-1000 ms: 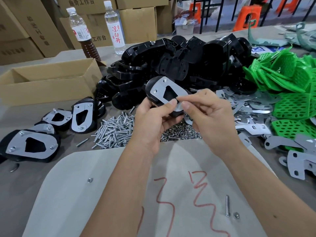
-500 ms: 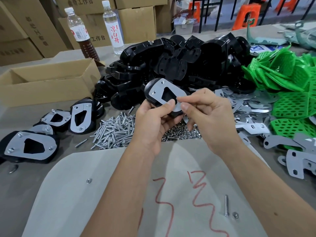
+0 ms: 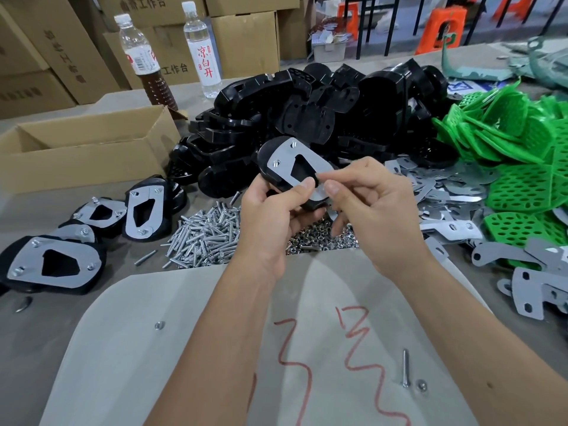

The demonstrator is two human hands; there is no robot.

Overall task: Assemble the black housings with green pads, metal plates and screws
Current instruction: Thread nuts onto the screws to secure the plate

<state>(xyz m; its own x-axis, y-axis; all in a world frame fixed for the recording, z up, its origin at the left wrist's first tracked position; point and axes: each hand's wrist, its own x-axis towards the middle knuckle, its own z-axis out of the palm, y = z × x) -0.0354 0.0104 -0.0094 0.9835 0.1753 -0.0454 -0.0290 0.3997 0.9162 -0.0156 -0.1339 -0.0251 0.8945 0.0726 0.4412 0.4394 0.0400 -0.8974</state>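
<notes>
Left hand (image 3: pixel 270 216) grips housing (image 3: pixel 267 161), long axis 11-to-5; right hand (image 3: pixel 378 216) at 3 o'clock, fingertips pinched at plate (image 3: pixel 285 162) near end, contents unclear.

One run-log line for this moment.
left hand: grips housing | metal plate: on housing, two screws showing | right hand: fingertips at plate's near end

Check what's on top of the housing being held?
A metal plate lies on the held housing, two screw heads showing at its far end. The near end is covered by the thumb of the left hand and the right hand.
</notes>
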